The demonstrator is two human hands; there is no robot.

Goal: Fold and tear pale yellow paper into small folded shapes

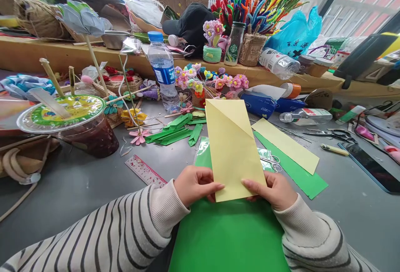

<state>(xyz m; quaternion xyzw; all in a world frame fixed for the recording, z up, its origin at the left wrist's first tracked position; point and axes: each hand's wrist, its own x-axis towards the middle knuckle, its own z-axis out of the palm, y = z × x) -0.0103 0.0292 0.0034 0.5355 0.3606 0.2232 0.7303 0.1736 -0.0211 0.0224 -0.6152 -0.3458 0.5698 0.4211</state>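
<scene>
A sheet of pale yellow paper [236, 155] is held up between my two hands, with a diagonal fold across its top. My left hand [196, 186] pinches its lower left edge, thumb in front. At the lower right edge my right hand [276, 188] grips it the same way, fingers behind. Below the hands lies a large green sheet [231, 238]. To the right a yellow paper strip [287, 145] rests on a green strip [312, 184]. Small scissors [275, 163] lie partly hidden behind the yellow sheet.
A pink ruler [146, 171] lies left of my hands, near a lidded drink cup [90, 134]. Folded green paper pieces [175, 132] and a water bottle [164, 72] stand behind. At right are black scissors [336, 134], a cutter [334, 150] and a phone [370, 168].
</scene>
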